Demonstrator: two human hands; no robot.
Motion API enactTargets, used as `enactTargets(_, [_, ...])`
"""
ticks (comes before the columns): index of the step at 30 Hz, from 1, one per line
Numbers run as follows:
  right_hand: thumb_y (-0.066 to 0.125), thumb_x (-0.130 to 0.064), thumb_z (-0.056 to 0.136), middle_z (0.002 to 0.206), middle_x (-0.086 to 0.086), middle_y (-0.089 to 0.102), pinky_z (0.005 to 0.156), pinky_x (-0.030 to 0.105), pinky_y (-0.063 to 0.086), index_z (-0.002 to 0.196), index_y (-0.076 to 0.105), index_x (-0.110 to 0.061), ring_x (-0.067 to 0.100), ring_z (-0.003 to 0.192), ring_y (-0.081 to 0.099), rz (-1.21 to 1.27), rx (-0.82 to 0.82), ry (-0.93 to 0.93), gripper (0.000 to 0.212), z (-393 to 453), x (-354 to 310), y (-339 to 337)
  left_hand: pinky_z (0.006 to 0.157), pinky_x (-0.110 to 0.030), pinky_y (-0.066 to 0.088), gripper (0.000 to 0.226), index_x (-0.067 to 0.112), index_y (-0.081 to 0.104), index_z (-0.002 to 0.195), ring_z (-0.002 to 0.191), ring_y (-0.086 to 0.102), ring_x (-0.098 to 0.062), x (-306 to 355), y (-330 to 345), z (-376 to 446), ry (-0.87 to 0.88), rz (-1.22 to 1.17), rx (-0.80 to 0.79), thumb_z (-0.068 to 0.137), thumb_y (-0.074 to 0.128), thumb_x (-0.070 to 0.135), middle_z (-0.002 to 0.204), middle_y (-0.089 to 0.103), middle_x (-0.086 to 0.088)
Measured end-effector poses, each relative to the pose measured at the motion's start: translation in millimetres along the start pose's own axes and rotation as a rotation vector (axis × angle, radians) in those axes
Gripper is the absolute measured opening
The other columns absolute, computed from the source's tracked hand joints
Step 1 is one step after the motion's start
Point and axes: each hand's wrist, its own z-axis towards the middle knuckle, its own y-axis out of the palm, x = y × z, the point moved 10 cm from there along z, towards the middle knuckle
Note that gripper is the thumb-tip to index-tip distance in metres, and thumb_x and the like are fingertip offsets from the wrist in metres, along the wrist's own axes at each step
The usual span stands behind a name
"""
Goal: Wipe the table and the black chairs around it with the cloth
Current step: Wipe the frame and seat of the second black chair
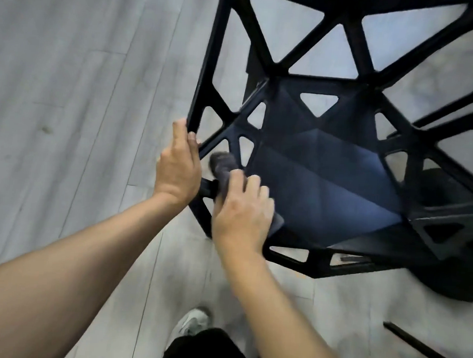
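Note:
A black chair (pixel 327 167) with a lattice frame of triangular openings and a dark blue seat fills the upper right of the head view. My left hand (pixel 179 165) grips the chair's near left corner, fingers curled over its edge. My right hand (pixel 242 207) holds a grey cloth (pixel 223 164) bunched in its fingers against the frame at the seat's left edge. The cloth sticks out past my fingertips and is blurred. No table top is in view.
Pale grey plank flooring (pixel 69 85) spreads to the left and below. My white shoe (pixel 193 321) and dark trouser leg (pixel 205 351) are at the bottom centre. A thin black bar (pixel 429 354) slants across the bottom right. A dark rounded object (pixel 462 275) sits behind the chair at right.

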Motion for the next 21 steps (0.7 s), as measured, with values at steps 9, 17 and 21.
enactTargets(9, [0.068,-0.022,0.080,0.091,0.010,0.054,0.066,0.044,0.040,0.110,0.061,-0.018,0.031,0.076,0.050,-0.229,-0.021,-0.089,0.031,-32.5,86.4,-34.7,0.075,-0.038,0.036,0.022,0.008,0.040,0.118,0.100,0.061,-0.043,1.6,-12.9,-27.4,-0.154,-0.026,-0.128,0.109,0.030,0.025,0.119,0.071,0.000])
enactTargets(17, [0.077,-0.019,0.082,0.101,0.020,0.054,0.067,0.049,0.047,0.115,0.057,-0.011,0.040,0.083,0.054,-0.272,-0.114,0.327,0.039,-38.1,226.4,-74.6,0.070,-0.041,0.034,0.014,0.013,0.037,0.104,0.081,0.052,-0.039,-10.9,-31.1,-87.4,-0.267,0.005,-0.235,0.108,0.032,0.025,0.108,0.069,-0.007])
enactTargets(21, [0.070,-0.024,0.087,0.113,0.016,0.051,0.081,0.051,0.047,0.123,0.054,-0.017,0.039,0.099,0.053,-0.128,-0.235,0.453,0.040,-33.7,219.7,-80.3,0.074,-0.043,0.041,0.015,0.012,0.044,0.115,0.084,0.052,-0.039,-13.9,-38.1,-82.7,-0.304,0.117,-0.329,0.105,0.038,0.021,0.102,0.064,-0.019])
